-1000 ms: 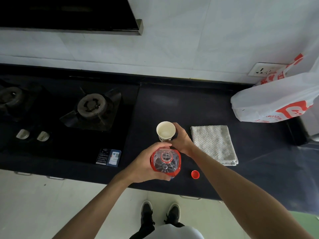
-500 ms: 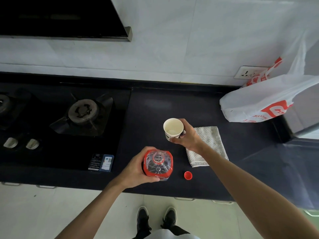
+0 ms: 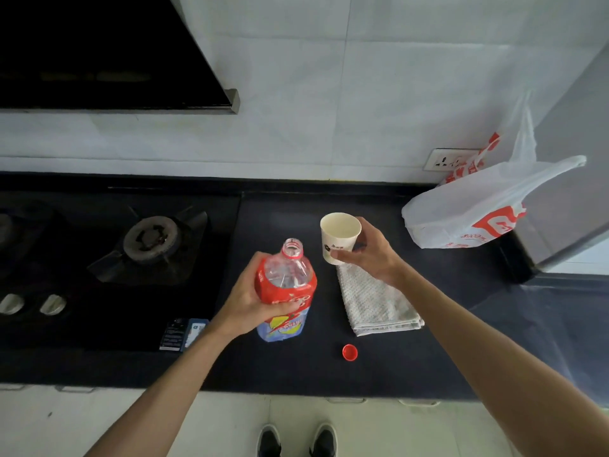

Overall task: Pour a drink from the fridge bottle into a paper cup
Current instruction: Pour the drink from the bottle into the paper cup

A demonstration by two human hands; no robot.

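over dark counter (image 3: 296,364), ribbed bottle (image 3: 286,285), smooth cup (image 3: 339,237).

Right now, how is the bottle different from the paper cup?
The bottle is clear plastic with a red label; the paper cup is white. The bottle is bigger than the cup. The left hand grips the bottle, the right hand the cup. Both are open on top.

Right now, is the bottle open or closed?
Open. The bottle, held in the left hand, shows a bare mouth with no cap on it. A red cap lies apart on the counter.
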